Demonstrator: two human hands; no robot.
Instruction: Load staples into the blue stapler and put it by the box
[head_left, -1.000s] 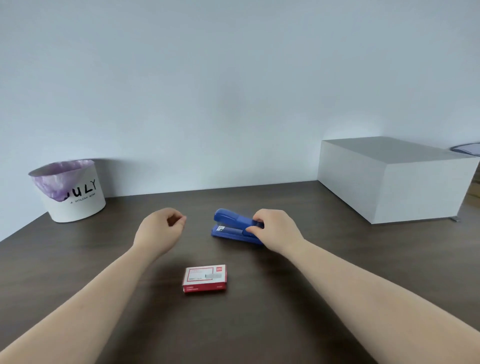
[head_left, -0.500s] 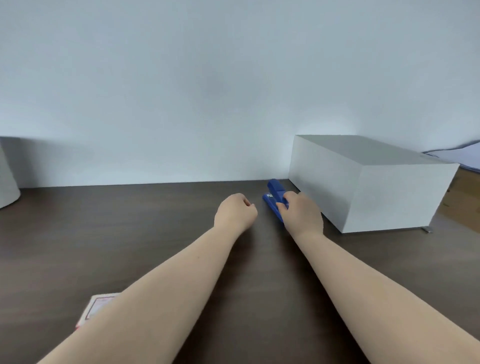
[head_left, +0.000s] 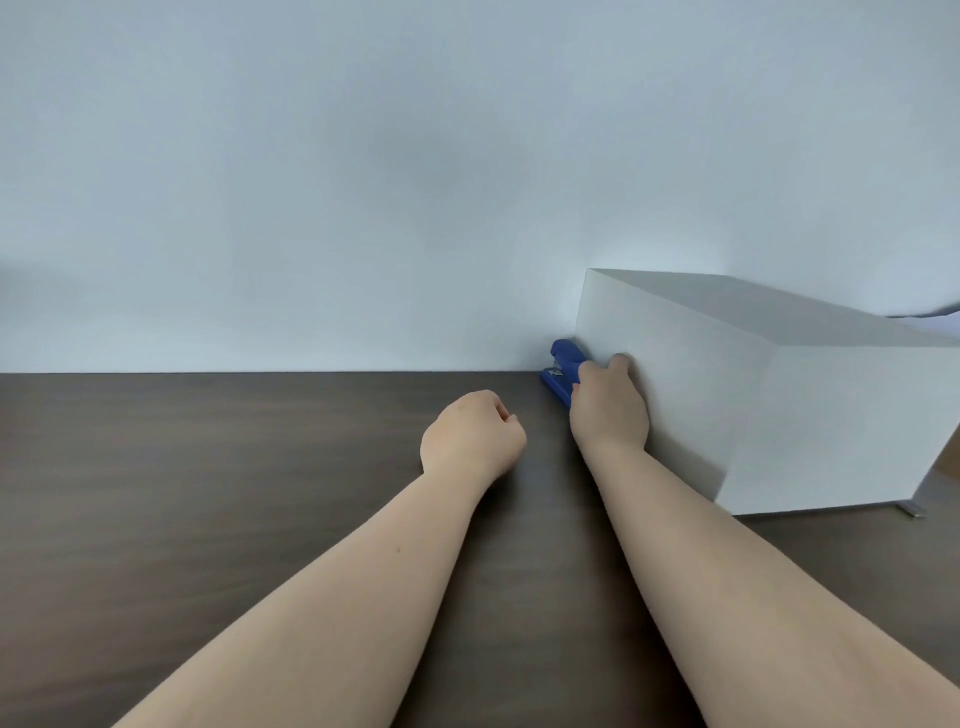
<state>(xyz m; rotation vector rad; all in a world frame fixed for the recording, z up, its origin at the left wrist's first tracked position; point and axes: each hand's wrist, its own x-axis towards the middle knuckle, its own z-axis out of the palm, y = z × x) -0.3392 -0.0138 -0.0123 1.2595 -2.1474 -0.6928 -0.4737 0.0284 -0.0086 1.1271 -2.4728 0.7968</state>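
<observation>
The blue stapler (head_left: 562, 373) lies on the dark wooden table (head_left: 208, 493) right against the left face of the big white box (head_left: 701, 395), close to the back wall. My right hand (head_left: 609, 408) is closed over the stapler's near end, so only its far end shows. My left hand (head_left: 470, 434) hovers just left of it in a loose fist, holding nothing. The staple box is out of view.
A pale wall runs behind the table's far edge. The white box fills the right side of the table. A small metal piece (head_left: 911, 512) sticks out at the box's near right corner.
My right hand has carried the stapler from the table's middle toward the back, up against the box's left side. My left hand followed. The view turned right; the staple box and bin have left the frame.
</observation>
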